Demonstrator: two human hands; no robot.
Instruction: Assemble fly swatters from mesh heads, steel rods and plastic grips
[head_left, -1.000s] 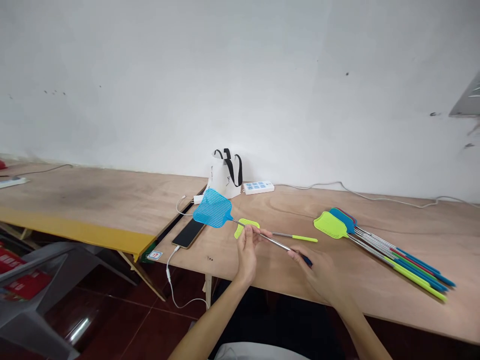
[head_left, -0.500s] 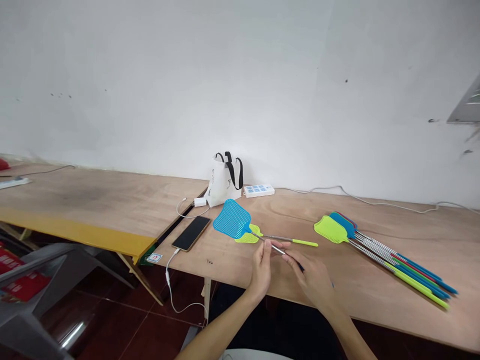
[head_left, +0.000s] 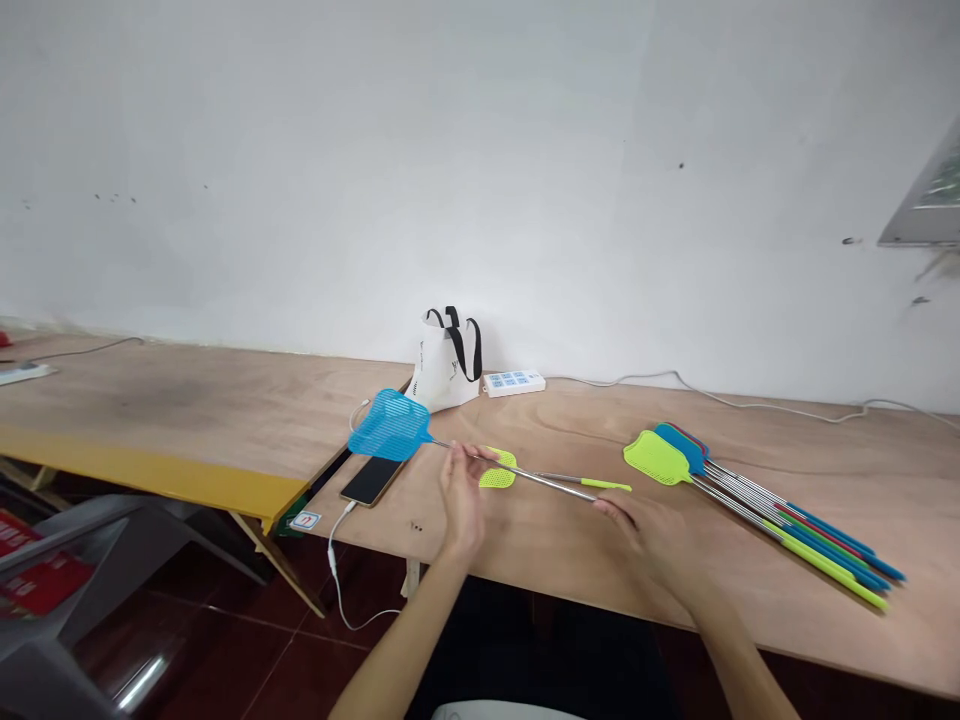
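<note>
A blue fly swatter (head_left: 391, 426) with a telescopic metal rod is held above the table between both hands. My left hand (head_left: 463, 495) is closed around the rod just below the blue head. Farther down, my right hand (head_left: 646, 530) grips the handle end, which its fingers mostly hide. The rod is stretched long between the two hands. Beneath it a yellow-green fly swatter (head_left: 606, 484) lies on the table, its head partly covered by my left hand and the rod. To the right rests a bundle of several fly swatters (head_left: 780, 520) in yellow-green, blue and red.
A black phone (head_left: 370, 482) on a white cable lies under the blue head. Behind stand a white bag (head_left: 439, 370) with black handles and a power strip (head_left: 514, 382) by the wall. A second table (head_left: 187, 400) adjoins at left, with a grey chair (head_left: 112, 570) below.
My hands have moved apart and the swatter's rod has lengthened. The blue head went left with my left hand and now overhangs the phone; my right hand shifted right.
</note>
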